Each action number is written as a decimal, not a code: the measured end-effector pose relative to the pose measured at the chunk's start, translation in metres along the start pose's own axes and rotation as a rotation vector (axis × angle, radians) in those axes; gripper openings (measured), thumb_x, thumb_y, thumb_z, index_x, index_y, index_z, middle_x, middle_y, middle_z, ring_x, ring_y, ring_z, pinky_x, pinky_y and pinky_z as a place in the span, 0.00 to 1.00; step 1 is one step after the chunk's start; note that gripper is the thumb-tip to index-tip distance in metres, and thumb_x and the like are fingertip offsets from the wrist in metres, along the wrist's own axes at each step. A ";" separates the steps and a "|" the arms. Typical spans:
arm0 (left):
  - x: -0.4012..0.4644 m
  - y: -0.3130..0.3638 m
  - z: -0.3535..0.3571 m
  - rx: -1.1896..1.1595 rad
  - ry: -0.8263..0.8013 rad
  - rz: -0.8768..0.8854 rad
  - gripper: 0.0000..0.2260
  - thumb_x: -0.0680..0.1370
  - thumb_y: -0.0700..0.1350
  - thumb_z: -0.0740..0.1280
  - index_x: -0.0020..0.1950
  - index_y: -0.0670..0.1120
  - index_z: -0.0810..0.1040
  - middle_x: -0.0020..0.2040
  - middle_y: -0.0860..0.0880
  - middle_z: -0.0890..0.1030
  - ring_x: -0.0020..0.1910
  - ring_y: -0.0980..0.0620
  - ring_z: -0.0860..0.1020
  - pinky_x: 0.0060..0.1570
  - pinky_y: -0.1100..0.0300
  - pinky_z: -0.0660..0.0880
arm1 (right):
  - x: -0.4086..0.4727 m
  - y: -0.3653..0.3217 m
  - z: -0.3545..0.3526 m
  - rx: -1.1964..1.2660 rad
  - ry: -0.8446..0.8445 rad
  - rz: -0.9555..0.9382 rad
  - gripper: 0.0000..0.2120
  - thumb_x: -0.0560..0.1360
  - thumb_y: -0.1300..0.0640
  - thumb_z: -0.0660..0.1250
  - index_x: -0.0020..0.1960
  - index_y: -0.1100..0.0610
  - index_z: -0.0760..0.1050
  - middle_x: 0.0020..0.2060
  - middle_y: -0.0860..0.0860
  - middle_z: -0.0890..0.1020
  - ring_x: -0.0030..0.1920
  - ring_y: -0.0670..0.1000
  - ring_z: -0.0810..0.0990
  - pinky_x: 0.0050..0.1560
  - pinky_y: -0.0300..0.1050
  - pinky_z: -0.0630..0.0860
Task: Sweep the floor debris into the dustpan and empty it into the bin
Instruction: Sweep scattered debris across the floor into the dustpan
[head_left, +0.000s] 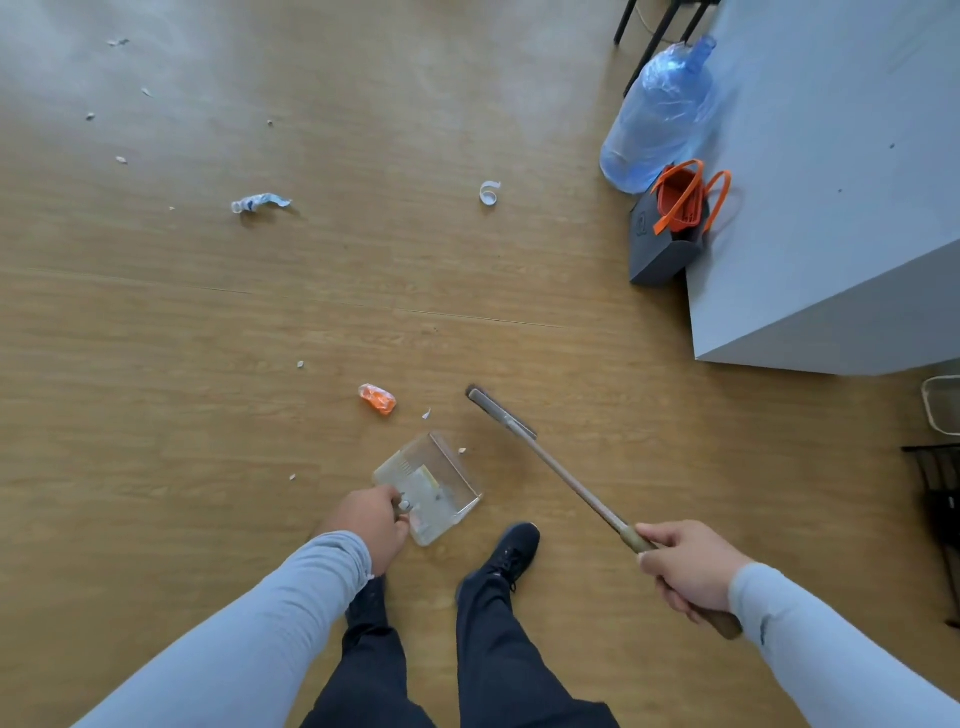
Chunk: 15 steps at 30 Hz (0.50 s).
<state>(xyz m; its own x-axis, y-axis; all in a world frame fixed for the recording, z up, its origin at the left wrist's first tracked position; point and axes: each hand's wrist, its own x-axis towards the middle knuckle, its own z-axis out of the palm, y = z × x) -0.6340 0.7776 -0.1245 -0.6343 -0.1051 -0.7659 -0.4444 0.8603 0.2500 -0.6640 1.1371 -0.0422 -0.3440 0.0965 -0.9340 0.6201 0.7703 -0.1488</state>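
Note:
My left hand (375, 525) grips the handle of a clear dustpan (431, 483) that rests on the wooden floor just ahead of my feet. My right hand (685, 566) is closed around the handle of a broom (561, 478), whose dark head (498, 411) sits to the right of the pan. An orange wrapper (377, 399) lies just beyond the pan. Farther off are a crumpled blue-white wrapper (260, 202), a curled white strip (489, 192) and several small paper scraps (120, 160).
A grey table (831, 208) fills the right side. Against it stand a big blue water bottle (660, 114) and a grey bag with orange handles (675, 223). A pale basket (943, 405) and a dark rack (935, 499) sit at the right edge.

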 end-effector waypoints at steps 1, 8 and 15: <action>-0.001 -0.001 0.000 -0.004 0.001 0.002 0.16 0.80 0.48 0.62 0.67 0.51 0.75 0.53 0.50 0.83 0.45 0.50 0.81 0.43 0.59 0.76 | 0.006 -0.007 0.009 -0.033 0.014 0.002 0.30 0.78 0.62 0.62 0.79 0.50 0.62 0.26 0.55 0.75 0.23 0.51 0.70 0.25 0.42 0.71; -0.013 -0.025 -0.004 -0.022 0.006 -0.001 0.16 0.80 0.50 0.63 0.67 0.52 0.75 0.54 0.51 0.82 0.46 0.51 0.81 0.46 0.58 0.78 | -0.020 -0.021 0.003 -0.056 -0.138 0.062 0.26 0.79 0.61 0.65 0.76 0.52 0.67 0.24 0.54 0.74 0.21 0.51 0.67 0.25 0.41 0.68; -0.021 -0.039 -0.006 -0.086 0.010 -0.004 0.15 0.80 0.50 0.63 0.66 0.51 0.76 0.55 0.51 0.83 0.48 0.51 0.81 0.50 0.56 0.80 | -0.055 0.008 0.004 0.063 -0.080 0.052 0.26 0.79 0.61 0.65 0.76 0.53 0.67 0.28 0.58 0.75 0.21 0.51 0.68 0.23 0.41 0.68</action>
<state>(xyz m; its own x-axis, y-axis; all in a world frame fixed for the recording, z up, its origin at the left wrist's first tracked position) -0.6073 0.7433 -0.1146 -0.6384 -0.1139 -0.7612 -0.4991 0.8141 0.2968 -0.6372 1.1355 0.0065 -0.2540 0.0825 -0.9637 0.6793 0.7245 -0.1171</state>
